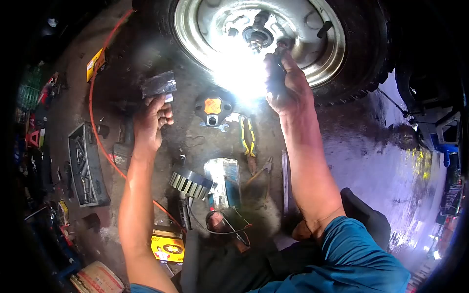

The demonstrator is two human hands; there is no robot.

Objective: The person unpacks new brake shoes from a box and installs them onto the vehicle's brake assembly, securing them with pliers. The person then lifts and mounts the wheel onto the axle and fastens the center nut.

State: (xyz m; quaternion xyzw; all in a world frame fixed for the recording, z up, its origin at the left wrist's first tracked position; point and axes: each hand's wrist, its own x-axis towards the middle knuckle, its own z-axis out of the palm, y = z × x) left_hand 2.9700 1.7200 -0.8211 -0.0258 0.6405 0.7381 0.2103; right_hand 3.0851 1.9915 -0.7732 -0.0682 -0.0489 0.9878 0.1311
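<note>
My left hand (155, 117) is closed on the lower edge of a small clear plastic packet (159, 84), held above the floor. At the wheel (312, 66), my right hand (288, 90) is wrapped round a dark tool (276, 73); its exact kind is lost in glare. The tool's upper end is close to a nut near the hub (257, 36), and I cannot tell if they touch. Strong white light hides the lower rim. Between my hands lie a black part with an orange centre (212, 106), a spanner (221, 127) and yellow-handled pliers (248, 138).
A red hose (99, 139) curves along the left floor past a metal tray (101, 188) of sockets. Nearer me are a slotted metal ring (191, 183), a shiny packet (223, 178), wires (207, 228) and a yellow box (167, 247). A second yellow box (95, 64) stands far left.
</note>
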